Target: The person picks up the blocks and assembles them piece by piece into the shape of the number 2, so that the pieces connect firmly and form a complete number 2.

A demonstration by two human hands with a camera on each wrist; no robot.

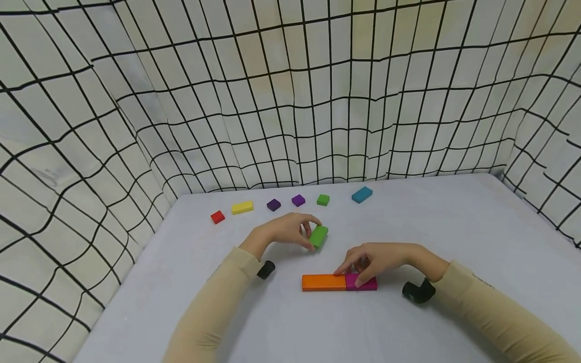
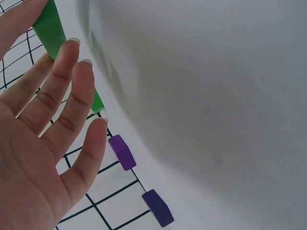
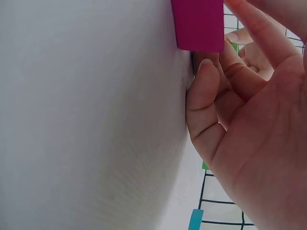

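My left hand [image 1: 289,229] pinches a long green block [image 1: 319,237] between thumb and fingertips, over the middle of the table. The left wrist view shows this green block at the upper left, partly hidden by the fingers. My right hand [image 1: 381,257] grips a magenta block [image 1: 369,284], thumb on its near side and index finger at the far side by the seam. That block lies end to end with a longer orange block [image 1: 322,283], forming one straight bar. In the right wrist view the magenta block [image 3: 199,26] shows its end face, the other fingers curled beside it.
Along the back of the white table [image 1: 454,222] lie a red block [image 1: 218,217], a yellow block [image 1: 242,207], a dark purple block [image 1: 274,204], a violet block [image 1: 298,200], a small green block [image 1: 323,199] and a blue block [image 1: 362,194]. Black netting [image 1: 331,116] surrounds the table.
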